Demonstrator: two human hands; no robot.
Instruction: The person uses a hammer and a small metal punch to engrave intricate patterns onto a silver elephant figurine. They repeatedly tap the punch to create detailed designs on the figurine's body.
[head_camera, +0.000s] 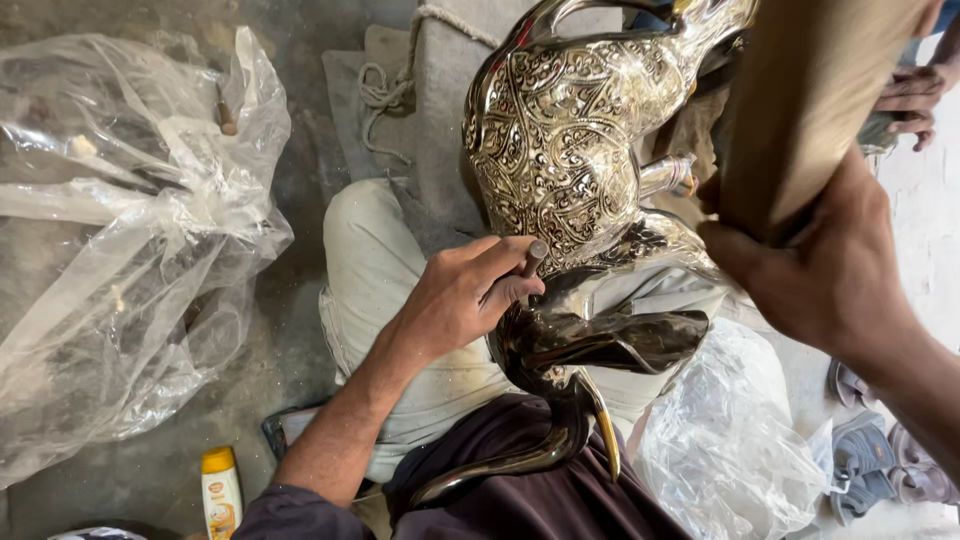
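Centre and upper centre of the frame: a large polished metal bird figure (560, 150), its body covered in engraved scrollwork, lies across the person's lap, with the smooth curved neck and pointed beak (600, 430) running down toward the lower centre. Left half of the frame: a big heap of crumpled clear plastic sheeting (130, 240) on the grey concrete floor (300, 100). Upper right: a broad wooden block (800, 100), blurred by nearness to the camera, held in the right hand (820, 270), whose fingers are clamped around its lower end. Below the figure: light trousers (370, 260) over the raised knee, and a dark garment (540, 490) at the lower centre. Lower right: a smaller clear plastic bag (730, 440), with grey sandals (870, 460) beside it. Upper centre, behind the figure: a grey cushion (450, 90) with a knotted cord. Centre: the left hand (460, 295), fingers closed tight on a short metal punch (533, 258), its tip set against the engraved body. Upper right corner: another person's hand (910, 100). Lower left: a small yellow-capped bottle (222, 490) on the floor.
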